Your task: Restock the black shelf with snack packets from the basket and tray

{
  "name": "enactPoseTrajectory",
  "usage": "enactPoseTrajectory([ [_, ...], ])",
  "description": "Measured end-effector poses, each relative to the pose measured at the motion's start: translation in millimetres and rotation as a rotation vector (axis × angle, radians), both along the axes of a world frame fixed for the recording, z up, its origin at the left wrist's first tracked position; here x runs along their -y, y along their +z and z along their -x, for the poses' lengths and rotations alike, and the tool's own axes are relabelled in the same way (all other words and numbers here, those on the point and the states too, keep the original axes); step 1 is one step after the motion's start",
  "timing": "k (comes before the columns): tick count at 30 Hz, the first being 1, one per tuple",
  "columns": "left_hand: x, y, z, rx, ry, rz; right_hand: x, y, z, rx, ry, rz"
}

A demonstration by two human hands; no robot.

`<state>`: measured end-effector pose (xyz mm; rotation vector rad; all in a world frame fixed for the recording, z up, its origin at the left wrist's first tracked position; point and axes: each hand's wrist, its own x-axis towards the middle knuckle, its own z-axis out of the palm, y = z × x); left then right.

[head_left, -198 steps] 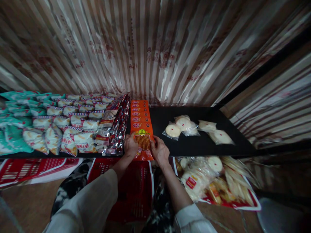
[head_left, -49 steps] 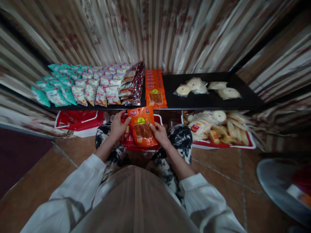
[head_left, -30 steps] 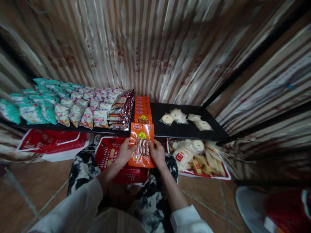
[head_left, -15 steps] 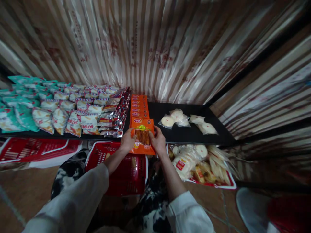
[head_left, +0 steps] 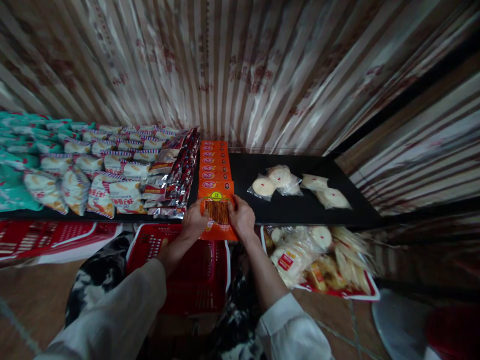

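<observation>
An orange snack packet (head_left: 217, 212) with a clear window onto brown strips lies at the near end of an overlapping row of orange packets (head_left: 213, 159). Its lower part juts over the shelf's front edge. My left hand (head_left: 194, 220) grips its left side, thumb on top. On its right side my right hand (head_left: 242, 217) is closed in the same way. Just left of the row stand stacked dark red and silver packets (head_left: 172, 170). To the right, round white items in clear bags (head_left: 272, 182) rest on the black shelf (head_left: 243, 200).
White and orange bags (head_left: 125, 195) and teal bags (head_left: 15, 185) fill the shelf's left. Below the edge are an emptied-looking red basket (head_left: 195, 280) and a red basket of packaged food (head_left: 369, 295). A striped curtain (head_left: 225, 75) hangs behind. A grey stool-like object (head_left: 393, 325) stands lower right.
Both hands have pushed the orange packet slightly away from me, against the row, so it overlaps the packet behind it. The view has shifted a little.
</observation>
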<state>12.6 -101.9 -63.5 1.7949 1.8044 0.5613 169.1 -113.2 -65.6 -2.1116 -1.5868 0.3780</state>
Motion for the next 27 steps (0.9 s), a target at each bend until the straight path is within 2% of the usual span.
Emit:
enactPoseTrajectory([
  [8,7.1,9.3,-1.8,-0.187,-0.082,0.001,-0.6,-1.1,-2.8,0.000,0.001,0.056],
  [13,9.3,13.3,-2.0,-0.317,-0.136,-0.001,-0.1,-2.3,-3.2,0.009,-0.011,0.007],
  [19,9.9,14.4,-4.7,-0.386,-0.157,0.019,-6.9,-2.4,-10.1,-0.111,-0.038,0.056],
  [27,14.0,17.9,-9.6,-0.488,-0.161,0.028,-1.0,-4.6,-8.6,-0.139,-0.006,-0.066],
])
